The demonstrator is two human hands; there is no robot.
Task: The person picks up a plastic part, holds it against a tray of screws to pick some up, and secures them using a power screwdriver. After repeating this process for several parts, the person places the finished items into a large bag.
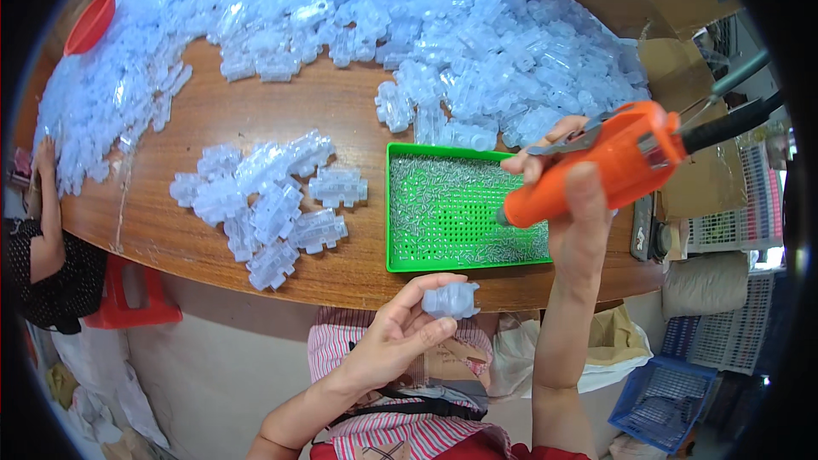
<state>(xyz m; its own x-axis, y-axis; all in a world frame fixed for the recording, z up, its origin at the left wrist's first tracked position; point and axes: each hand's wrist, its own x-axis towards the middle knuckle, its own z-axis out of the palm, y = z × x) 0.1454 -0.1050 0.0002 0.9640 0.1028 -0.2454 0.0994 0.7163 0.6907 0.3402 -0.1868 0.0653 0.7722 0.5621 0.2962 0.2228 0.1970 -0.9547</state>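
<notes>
A small clear plastic part (452, 300) sits between the thumb and fingers of my left hand (400, 332), just off the table's front edge. My right hand (581, 209) grips an orange power screwdriver (601, 162) by its body, and its dark tip points down to the left over a green tray (388, 221). Small silver screws (426, 183) lie spread across that tray, thicker at its far side and lower right. Silver scissors (567, 143) lie along the driver, by my right fingers. Left of the tray rests a small pile of clear plastic parts (268, 196).
A big heap of similar clear parts (341, 0) covers the back of the wooden table (256, 111). At the far left stand a red basin (91, 20) and another person's arm (49, 204). A dark cable (733, 123) runs from the driver. Crates (665, 400) stand at lower right.
</notes>
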